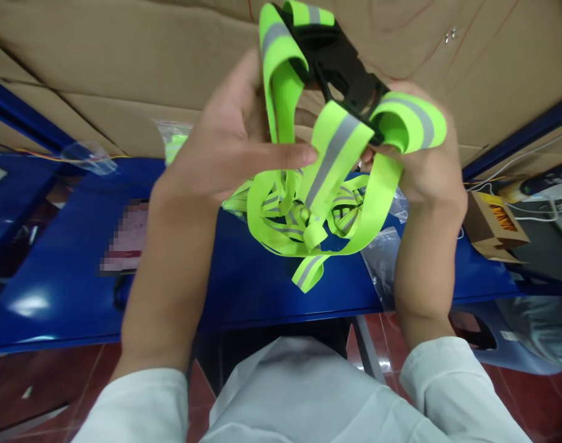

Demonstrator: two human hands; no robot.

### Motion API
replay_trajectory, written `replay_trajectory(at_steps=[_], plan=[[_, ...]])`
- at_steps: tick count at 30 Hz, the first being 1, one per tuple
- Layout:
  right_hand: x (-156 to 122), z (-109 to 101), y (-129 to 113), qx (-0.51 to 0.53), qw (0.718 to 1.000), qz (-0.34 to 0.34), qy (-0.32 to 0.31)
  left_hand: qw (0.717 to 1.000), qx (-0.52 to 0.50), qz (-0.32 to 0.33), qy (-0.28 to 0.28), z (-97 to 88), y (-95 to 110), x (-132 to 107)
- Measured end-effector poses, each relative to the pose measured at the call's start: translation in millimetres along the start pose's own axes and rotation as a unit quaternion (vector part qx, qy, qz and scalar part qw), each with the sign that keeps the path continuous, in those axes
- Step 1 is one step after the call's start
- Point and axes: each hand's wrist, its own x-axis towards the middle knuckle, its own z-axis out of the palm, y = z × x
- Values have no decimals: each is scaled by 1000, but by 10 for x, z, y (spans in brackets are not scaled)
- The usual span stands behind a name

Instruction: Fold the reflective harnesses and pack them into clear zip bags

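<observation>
Both hands hold up a neon-yellow reflective strap (334, 154) with a grey stripe, raised above the table. Its black plastic buckle (350, 74) spans the space between the hands and looks joined. My left hand (237, 135) is closed on the strap, the thumb pressing on the band under the buckle. On the other side my right hand (428, 160) grips the strap near the buckle's right end; its fingers are mostly hidden behind the loops. Below, a tangled pile of the same straps (281, 221) lies on the blue table (257, 289), partly covered by the hanging loop.
Clear plastic bags (385, 258) lie right of the pile, and another bag (173, 138) with neon material lies behind my left arm. An open cardboard box (493, 227) and white cables stand at the right. A clear plastic cup (90, 158) is at the left. Cardboard lines the back.
</observation>
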Motion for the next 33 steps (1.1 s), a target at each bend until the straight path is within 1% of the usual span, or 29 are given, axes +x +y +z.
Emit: replay_trajectory(at_steps=[2, 3, 6, 7, 8, 9, 11, 12, 13, 14, 16, 19, 21, 22, 24, 27, 28, 29, 30, 31, 33], plan=[[-13, 20, -88, 10, 999, -7, 47, 1000, -16, -20, -13, 67, 0, -12], [-13, 32, -114, 7, 998, -11, 60, 999, -23, -25, -7, 111, 0, -20], [11, 8, -126, -29, 998, -31, 41, 999, -3, 2, 45, 196, -25, -25], [21, -32, -116, -46, 998, -38, 21, 998, 14, 13, 58, 196, -41, -17], [31, -86, -105, -61, 997, -40, -11, 997, 29, 23, 71, 181, -60, -4], [40, -150, -96, -76, 995, -33, -57, 995, 44, 32, 82, 154, -79, 14], [49, -281, -89, -85, 983, 7, -163, 990, 65, 55, 108, 86, -119, 58], [49, -330, -94, -74, 976, 31, -205, 988, 71, 67, 120, 54, -138, 79], [46, -359, -103, -58, 971, 49, -228, 986, 75, 79, 125, 28, -159, 99], [42, -363, -117, -42, 970, 55, -232, 985, 76, 88, 126, 11, -179, 115], [31, -297, -152, -23, 979, 16, -200, 984, 69, 100, 127, 6, -217, 133], [17, -82, -203, -46, 988, -59, -133, 984, 59, 117, 119, 74, -236, 114], [9, 62, -235, -44, 993, -65, -85, 986, 50, 116, 113, 146, -216, 82], [5, 119, -249, -35, 995, -62, -63, 986, 43, 108, 118, 180, -201, 67], [0, 191, -270, -8, 998, -57, -23, 988, 38, 87, 123, 216, -178, 51], [10, 226, -250, 10, 999, -50, 13, 988, 46, 90, 115, 157, -193, 63], [19, 231, -227, 13, 999, -46, 22, 989, 59, 87, 104, 111, -206, 68], [30, 240, -198, 16, 999, -39, 31, 989, 80, 69, 102, 62, -215, 66], [40, 256, -170, 21, 998, -29, 47, 986, 114, 44, 115, 19, -215, 57], [48, 278, -149, 30, 997, -17, 68, 977, 163, 12, 135, -11, -203, 41], [50, 343, -145, 65, 990, 10, 128, 943, 269, -36, 191, -1, -136, -8]])
